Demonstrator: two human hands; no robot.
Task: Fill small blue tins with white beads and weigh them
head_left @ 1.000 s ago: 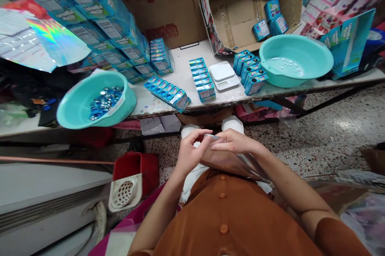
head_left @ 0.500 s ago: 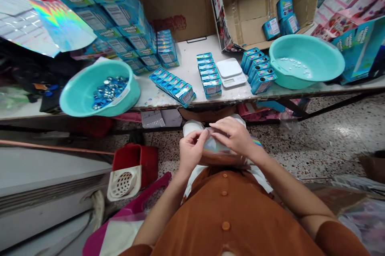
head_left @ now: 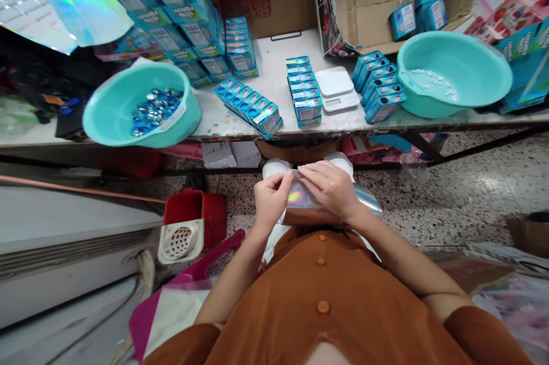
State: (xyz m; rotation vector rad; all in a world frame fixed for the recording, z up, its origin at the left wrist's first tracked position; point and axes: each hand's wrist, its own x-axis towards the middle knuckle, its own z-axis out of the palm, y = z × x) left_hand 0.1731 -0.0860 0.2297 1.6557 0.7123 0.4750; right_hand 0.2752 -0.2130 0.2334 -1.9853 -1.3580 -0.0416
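Observation:
Both my hands are in my lap, holding a holographic foil pouch [head_left: 311,205] by its upper edge. My left hand [head_left: 269,200] pinches the pouch's left end between thumb and fingers. My right hand [head_left: 328,186] lies across the top of the pouch, its fingers pressing along the edge. The foil catches rainbow colours, and my fingers hide part of it. A white cloth [head_left: 274,169] lies on my lap beyond the pouch.
Beyond my knees stands a white table [head_left: 274,82] with a digital scale [head_left: 337,87], rows of small blue boxes [head_left: 304,90], and teal basins [head_left: 111,119] [head_left: 454,67]. One basin holds blue glass pieces [head_left: 154,112]. A red bin [head_left: 201,210] stands on the floor left.
The pouch now shows more of its shiny face between my hands, and my hands have come closer together along its edge. The table sits higher in view as my head tilted down.

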